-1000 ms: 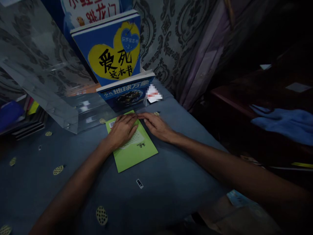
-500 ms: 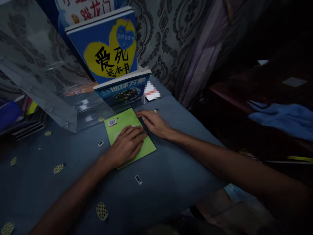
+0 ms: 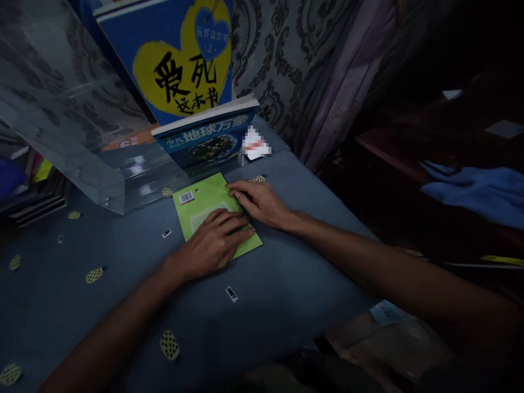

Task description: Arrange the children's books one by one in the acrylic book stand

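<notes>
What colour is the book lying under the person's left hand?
The book is light lime green; it shows best in the head view.

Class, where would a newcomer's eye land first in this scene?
Probably on the big yellow heart on the blue book propped up at the top, left of centre. Next comes the lime-green book lying flat on the table, with the person's left grip laid across it and the right grip at its right edge. At far right, the blue fabric may stand out against the dark.
</notes>
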`<state>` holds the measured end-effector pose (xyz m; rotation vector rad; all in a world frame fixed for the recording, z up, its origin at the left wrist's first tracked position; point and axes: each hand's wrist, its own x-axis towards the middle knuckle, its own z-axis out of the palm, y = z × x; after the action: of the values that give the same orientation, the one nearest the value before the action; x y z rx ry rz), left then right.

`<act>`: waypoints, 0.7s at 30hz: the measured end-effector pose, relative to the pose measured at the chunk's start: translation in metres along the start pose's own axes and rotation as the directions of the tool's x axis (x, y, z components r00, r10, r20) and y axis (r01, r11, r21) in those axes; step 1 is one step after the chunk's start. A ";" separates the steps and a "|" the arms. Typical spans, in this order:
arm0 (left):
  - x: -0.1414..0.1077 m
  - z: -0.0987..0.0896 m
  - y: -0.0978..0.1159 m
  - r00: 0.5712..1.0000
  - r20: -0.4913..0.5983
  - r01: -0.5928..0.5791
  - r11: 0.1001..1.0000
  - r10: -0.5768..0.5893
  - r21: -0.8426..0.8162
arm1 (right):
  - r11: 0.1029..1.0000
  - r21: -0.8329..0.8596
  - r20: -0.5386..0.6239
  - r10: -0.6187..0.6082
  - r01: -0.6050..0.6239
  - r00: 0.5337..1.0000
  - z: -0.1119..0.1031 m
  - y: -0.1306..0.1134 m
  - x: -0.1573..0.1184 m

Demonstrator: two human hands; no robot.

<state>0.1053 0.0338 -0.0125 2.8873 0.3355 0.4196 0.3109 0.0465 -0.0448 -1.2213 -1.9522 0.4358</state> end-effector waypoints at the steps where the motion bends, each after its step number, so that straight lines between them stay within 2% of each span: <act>1: 0.000 0.000 0.000 1.000 0.004 -0.001 1.000 0.001 0.000 | 1.000 -0.001 0.004 0.001 -0.001 1.000 0.000 -0.001 0.000; 9: -0.001 -0.004 0.001 0.989 0.143 -0.039 0.999 0.039 -0.001 | 1.000 -0.017 0.015 -0.002 0.002 1.000 -0.001 -0.001 0.000; 15: -0.003 -0.003 0.002 0.988 0.141 -0.064 0.997 0.059 0.032 | 1.000 -0.007 0.022 -0.006 0.007 1.000 0.001 0.000 0.000; 21: -0.007 0.001 0.007 0.993 0.073 -0.097 0.986 0.088 0.133 | 0.998 -0.039 0.008 -0.058 0.059 0.998 0.000 -0.006 -0.013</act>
<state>0.1002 0.0250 -0.0135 3.0518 0.2287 0.3252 0.3108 0.0322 -0.0466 -1.1852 -2.0052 0.3741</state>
